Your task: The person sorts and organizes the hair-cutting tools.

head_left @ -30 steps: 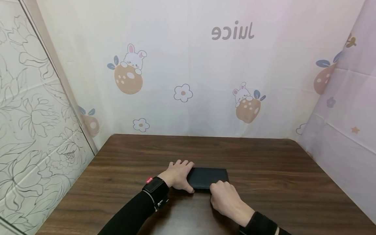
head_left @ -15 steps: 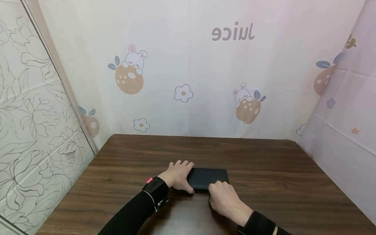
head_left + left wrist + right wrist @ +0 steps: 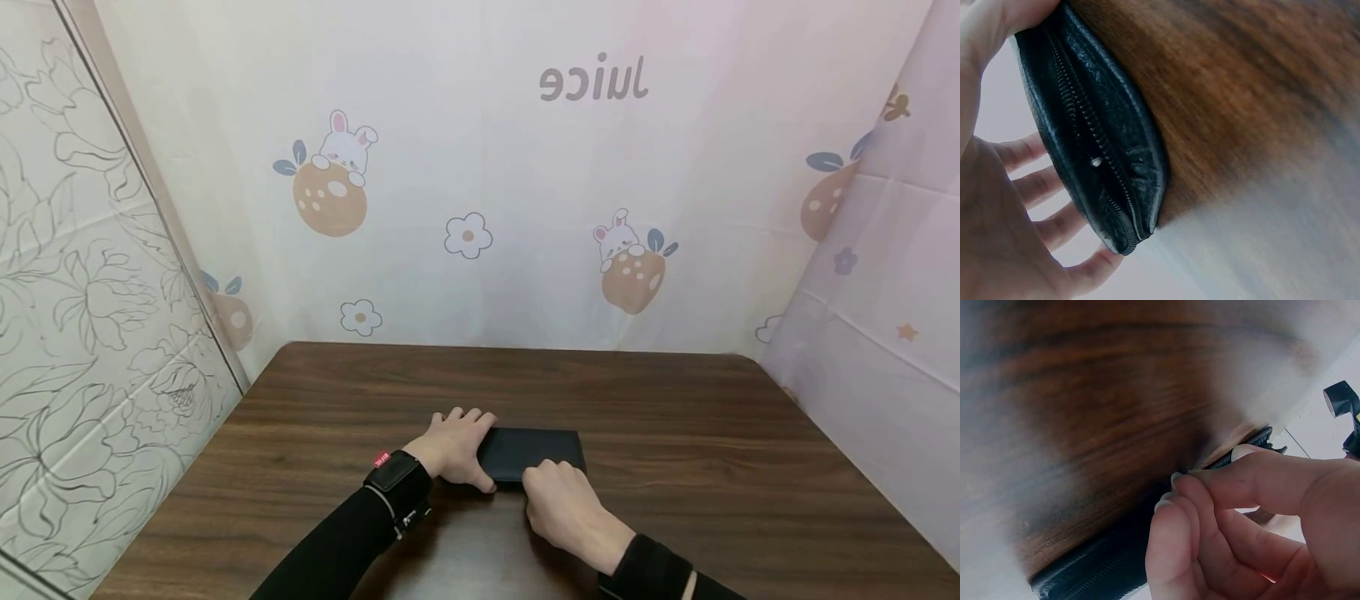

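A flat black zip wallet (image 3: 538,447) lies on the brown wooden table (image 3: 675,400). My left hand (image 3: 456,450) holds its left end, thumb at the near edge and the other fingers spread toward the far edge. In the left wrist view the zipper (image 3: 1110,153) runs along the wallet's side, its teeth apart, with a small pale spot between them. My right hand (image 3: 567,510) is at the near edge, its thumb and fingertips pinched together on the zipper line in the right wrist view. Those fingers hide the zipper pull.
A pale curtain (image 3: 480,150) printed with rabbits and fruit hangs behind the table. To the left stands a white panel (image 3: 97,292) with line-drawn flowers, and another curtain (image 3: 870,350) hangs on the right.
My right hand has slid a little to the left along the wallet's near edge, uncovering more of its right corner. The left hand and the wallet have stayed put.
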A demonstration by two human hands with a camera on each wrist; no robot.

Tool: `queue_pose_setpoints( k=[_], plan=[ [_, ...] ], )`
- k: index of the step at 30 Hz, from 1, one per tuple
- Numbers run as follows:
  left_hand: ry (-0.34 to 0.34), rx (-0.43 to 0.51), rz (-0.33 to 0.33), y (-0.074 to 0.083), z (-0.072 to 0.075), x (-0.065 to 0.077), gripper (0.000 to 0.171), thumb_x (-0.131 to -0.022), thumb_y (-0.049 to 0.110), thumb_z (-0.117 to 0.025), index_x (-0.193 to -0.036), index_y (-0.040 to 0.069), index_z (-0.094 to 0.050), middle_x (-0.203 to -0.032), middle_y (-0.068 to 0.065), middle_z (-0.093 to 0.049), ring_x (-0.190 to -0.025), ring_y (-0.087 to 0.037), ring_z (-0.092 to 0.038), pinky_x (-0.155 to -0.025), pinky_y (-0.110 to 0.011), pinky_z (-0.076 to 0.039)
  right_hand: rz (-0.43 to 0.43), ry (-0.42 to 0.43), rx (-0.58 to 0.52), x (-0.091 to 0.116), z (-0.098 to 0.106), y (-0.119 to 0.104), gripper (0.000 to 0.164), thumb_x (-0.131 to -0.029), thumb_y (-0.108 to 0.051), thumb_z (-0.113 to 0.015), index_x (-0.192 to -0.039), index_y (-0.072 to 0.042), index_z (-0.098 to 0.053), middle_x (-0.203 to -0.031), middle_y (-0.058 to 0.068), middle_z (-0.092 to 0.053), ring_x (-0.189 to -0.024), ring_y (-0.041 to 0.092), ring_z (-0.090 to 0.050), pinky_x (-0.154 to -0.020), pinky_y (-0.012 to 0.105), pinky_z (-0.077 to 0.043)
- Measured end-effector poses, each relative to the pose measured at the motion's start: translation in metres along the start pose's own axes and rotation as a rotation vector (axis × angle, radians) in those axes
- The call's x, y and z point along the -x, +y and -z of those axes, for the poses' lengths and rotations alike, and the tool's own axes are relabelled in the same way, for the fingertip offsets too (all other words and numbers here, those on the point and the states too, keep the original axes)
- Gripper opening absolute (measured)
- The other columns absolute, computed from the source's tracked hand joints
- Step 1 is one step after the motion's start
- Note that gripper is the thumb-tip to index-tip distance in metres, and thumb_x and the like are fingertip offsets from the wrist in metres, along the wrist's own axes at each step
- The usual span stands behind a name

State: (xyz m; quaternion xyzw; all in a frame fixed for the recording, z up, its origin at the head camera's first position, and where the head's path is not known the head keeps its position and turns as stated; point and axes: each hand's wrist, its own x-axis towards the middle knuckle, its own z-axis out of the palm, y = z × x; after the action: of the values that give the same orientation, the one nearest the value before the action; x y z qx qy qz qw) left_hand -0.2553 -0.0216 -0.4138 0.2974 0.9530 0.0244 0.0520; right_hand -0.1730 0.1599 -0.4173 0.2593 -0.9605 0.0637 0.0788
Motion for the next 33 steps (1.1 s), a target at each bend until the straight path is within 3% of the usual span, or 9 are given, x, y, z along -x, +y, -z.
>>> queue_pose_setpoints(
  k=[33],
  plan=[
    [0.004,-0.010,-0.005,-0.0059,0.0001,-0.0033,0.090,-0.059,0.066,-0.069,-0.133,0.024,-0.038,-0.121,0.004,-0.046,-0.105,-0.020,-0.041,-0.082,-0.046,-0.036,0.020,-0.002,-0.004,-0.0077,-0.0027,-0.0027,0.016,-0.072,-0.004,-0.060,-0.060,-0.012,-0.055,-0.054,-0.006,-0.039,-0.042,0.007,-0.036,-0.038,0.023,-0.034]
  ],
)
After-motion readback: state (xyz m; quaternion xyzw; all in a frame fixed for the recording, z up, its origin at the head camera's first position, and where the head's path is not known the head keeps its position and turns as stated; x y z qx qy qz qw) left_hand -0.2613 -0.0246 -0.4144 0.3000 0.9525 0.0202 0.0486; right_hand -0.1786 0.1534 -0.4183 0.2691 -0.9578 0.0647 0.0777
